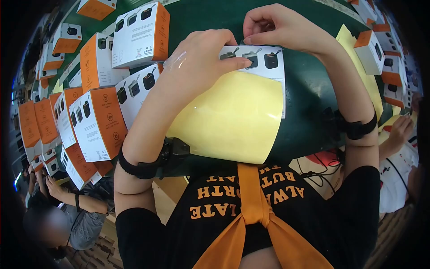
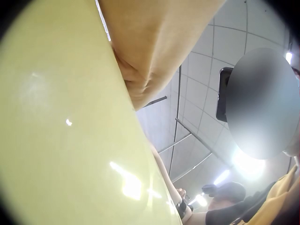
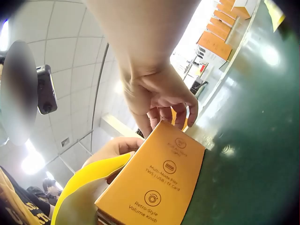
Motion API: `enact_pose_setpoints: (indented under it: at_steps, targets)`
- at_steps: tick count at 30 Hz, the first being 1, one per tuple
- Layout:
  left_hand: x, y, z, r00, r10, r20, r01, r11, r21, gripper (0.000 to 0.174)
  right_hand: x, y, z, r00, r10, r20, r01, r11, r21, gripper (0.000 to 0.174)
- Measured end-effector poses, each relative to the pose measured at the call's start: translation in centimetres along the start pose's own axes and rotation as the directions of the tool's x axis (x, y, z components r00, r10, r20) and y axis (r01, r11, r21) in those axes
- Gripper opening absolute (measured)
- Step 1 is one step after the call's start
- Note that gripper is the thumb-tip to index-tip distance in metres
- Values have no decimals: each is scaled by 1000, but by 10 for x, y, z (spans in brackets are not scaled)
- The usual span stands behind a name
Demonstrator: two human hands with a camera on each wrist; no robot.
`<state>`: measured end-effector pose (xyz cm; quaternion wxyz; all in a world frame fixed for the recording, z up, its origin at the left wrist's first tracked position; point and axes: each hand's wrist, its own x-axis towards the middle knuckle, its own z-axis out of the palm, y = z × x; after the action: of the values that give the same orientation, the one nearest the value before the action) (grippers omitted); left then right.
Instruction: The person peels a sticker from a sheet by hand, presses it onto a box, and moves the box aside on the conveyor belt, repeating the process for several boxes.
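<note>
A white and orange speaker box (image 1: 264,59) lies on the green table under my hands, and its orange side (image 3: 164,180) faces the right wrist camera. My left hand (image 1: 201,58) grips the box, thumb across its printed face. A glossy yellow sheet (image 1: 233,116) covers the near part of the box; its edge runs in by the left hand. A shiny clear patch (image 1: 175,60) shows on the back of that hand. My right hand (image 1: 284,28) has its fingers bent at the box's far edge; whether they pinch something I cannot tell.
More speaker boxes (image 1: 96,125) are piled on the left, and others (image 1: 369,51) stand at the far right. Yellow sheets (image 1: 360,67) lie beside my right forearm on the green table (image 1: 309,89). People sit at both sides, with another person's hand (image 1: 402,130) at the right.
</note>
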<state>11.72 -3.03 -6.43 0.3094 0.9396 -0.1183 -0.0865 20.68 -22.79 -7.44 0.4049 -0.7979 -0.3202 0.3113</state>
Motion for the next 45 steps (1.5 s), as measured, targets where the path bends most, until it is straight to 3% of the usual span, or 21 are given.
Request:
enact_pose_setpoints:
  at_steps: [3,5,6,8,9,11,13,15,17,20,25,27,28,31,33,37,40,41,42,43,45]
  targets:
    - [-1,-3,2,999,30,-42,-29,1000,11,40,1,6,5,1000,-8,1,8,999,-49,21]
    - [0,-1,1,1000,19,-12,-19,1000,-11,39,0,28,15,805,-471,-360,38,647,-762,19]
    - [1,0,0,1000,5,17,-5,999,-36,39,-4,11,15,803,-474,-362,36,644,-764,19]
    - [2,-4,0,999,21,24,-20,999,-36,40,-17,-27,16,973,-12,-231,-45,969,-243,12]
    - [3,-7,1,999,37,35,-35,999,-36,41,-19,-16,29,925,-274,-264,154,905,-397,11]
    - [0,-10,4,997,82,-7,-83,997,-9,44,-18,-6,33,940,-218,-261,132,941,-312,13]
    - [-13,-3,-10,989,135,-54,-132,989,64,55,-27,-18,34,918,-333,-217,100,722,-685,15]
    - [-38,18,-47,990,97,-107,-105,992,-75,54,-40,-41,37,863,-457,-215,143,629,-765,49]
    - [-64,31,-76,988,-2,-155,-23,987,-159,44,-63,-54,53,915,-403,-22,231,569,-789,85]
    - [-90,28,-90,974,-65,-217,7,966,-257,40,-46,-57,49,959,-260,111,248,588,-770,106]
    - [-100,22,-85,958,-75,-275,-5,960,-279,37,32,-7,-74,958,-227,-178,-52,470,-881,101]
    - [-103,17,-79,949,-35,-312,-47,967,-251,35,75,32,-130,947,-103,-303,-187,591,-785,99]
    - [-103,16,-78,940,12,-340,-91,972,-218,33,92,40,-146,934,35,-355,-322,509,-798,95]
    - [-106,14,-80,929,-26,-368,-47,981,-188,29,136,13,-136,827,-248,-504,-292,578,-762,91]
    - [-98,18,-76,916,1,-402,-69,985,-156,28,158,-12,-98,786,-97,-611,-234,868,-439,76]
    - [-91,20,-66,862,145,-486,-167,986,-3,22,156,-1,-67,697,-156,-700,-297,826,-479,68]
    - [-108,19,-75,862,134,-488,-166,986,-23,19,83,-22,-55,739,-304,-602,61,919,-390,58]
    - [-109,20,-77,865,137,-482,-174,984,-33,19,65,-13,-51,793,-211,-572,88,968,-235,56]
    - [-111,20,-78,873,124,-471,-173,983,-62,18,42,-16,-36,899,-93,-429,206,952,225,55]
    - [-112,21,-79,882,111,-459,-170,981,-90,18,21,-20,-18,946,135,-295,20,882,470,54]
    - [-103,28,-75,894,88,-439,-154,981,-118,18,2,-2,15,980,173,-96,-94,833,546,50]
